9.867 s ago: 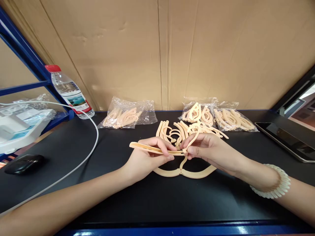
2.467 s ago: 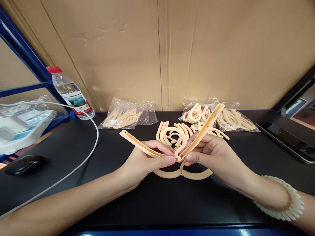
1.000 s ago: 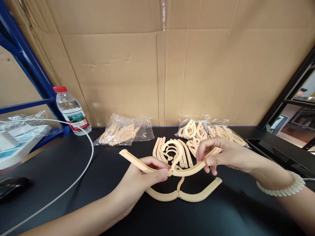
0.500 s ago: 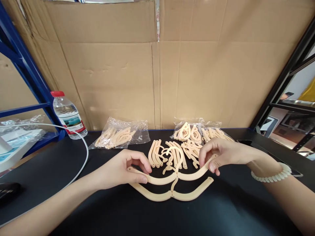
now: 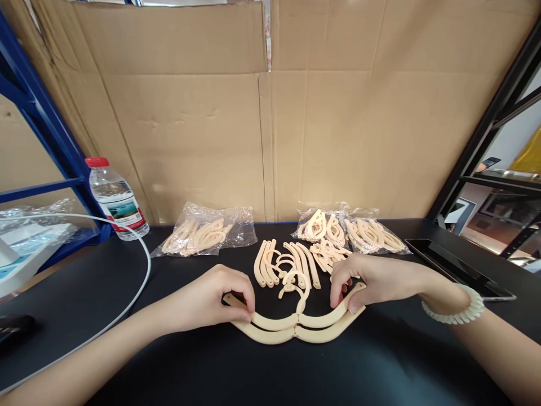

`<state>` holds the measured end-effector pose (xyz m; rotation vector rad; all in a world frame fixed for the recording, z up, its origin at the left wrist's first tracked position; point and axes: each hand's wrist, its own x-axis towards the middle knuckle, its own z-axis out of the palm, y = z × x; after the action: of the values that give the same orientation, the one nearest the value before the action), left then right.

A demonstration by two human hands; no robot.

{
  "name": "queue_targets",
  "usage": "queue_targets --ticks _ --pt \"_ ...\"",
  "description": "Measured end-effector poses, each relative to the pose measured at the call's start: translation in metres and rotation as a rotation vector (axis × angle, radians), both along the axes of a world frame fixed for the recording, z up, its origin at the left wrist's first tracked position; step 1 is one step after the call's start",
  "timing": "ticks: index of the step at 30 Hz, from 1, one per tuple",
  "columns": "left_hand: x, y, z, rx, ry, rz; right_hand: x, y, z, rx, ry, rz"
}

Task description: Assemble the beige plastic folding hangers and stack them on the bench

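A cream folding hanger [image 5: 276, 323] with its arms spread stretches between my hands, its hook toward the far side. The left arm's end is pinched by my left hand [image 5: 230, 296], thumb in front and fingers behind. My right hand [image 5: 349, 282] grips the other arm near its tip in the same way. Just in front, on the black table, lies a second spread hanger [image 5: 270, 338], close to the first and partly hidden behind my left thumb. Beyond the hook are several loose hanger arms [image 5: 302, 265] and curved hook pieces [image 5: 285, 262].
Clear bags of cream hanger parts [image 5: 203, 234] [image 5: 374, 235] stand along the cardboard wall [image 5: 190, 124]. A water bottle [image 5: 118, 200] is at the back left beside a white cable [image 5: 146, 254]. A dark tablet [image 5: 456, 270] lies right of my right wrist.
Both hands have lowered the held hanger toward me, narrowing the gap to the hanger on the table. My right hand has also shifted slightly left.
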<state>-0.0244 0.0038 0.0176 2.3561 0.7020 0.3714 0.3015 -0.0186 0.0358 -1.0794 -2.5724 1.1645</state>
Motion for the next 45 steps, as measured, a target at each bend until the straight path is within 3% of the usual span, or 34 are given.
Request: queue_targets --ticks 15,27,34,45 --pt "0.002 -0.011 0.015 0.013 0.143 -0.141 -0.009 -0.007 -0.006 -0.055 -0.043 0.112" --pt "0.003 -0.012 0.014 0.072 0.196 -0.146 -0.009 -0.007 -0.007 -0.006 -0.101 0.138" --pt "0.005 -0.015 0.01 0.154 0.153 -0.077 -0.008 -0.01 -0.007 0.048 -0.095 0.111" --pt "0.01 -0.016 0.003 0.225 0.207 -0.12 -0.012 -0.009 -0.011 0.104 -0.119 0.097"
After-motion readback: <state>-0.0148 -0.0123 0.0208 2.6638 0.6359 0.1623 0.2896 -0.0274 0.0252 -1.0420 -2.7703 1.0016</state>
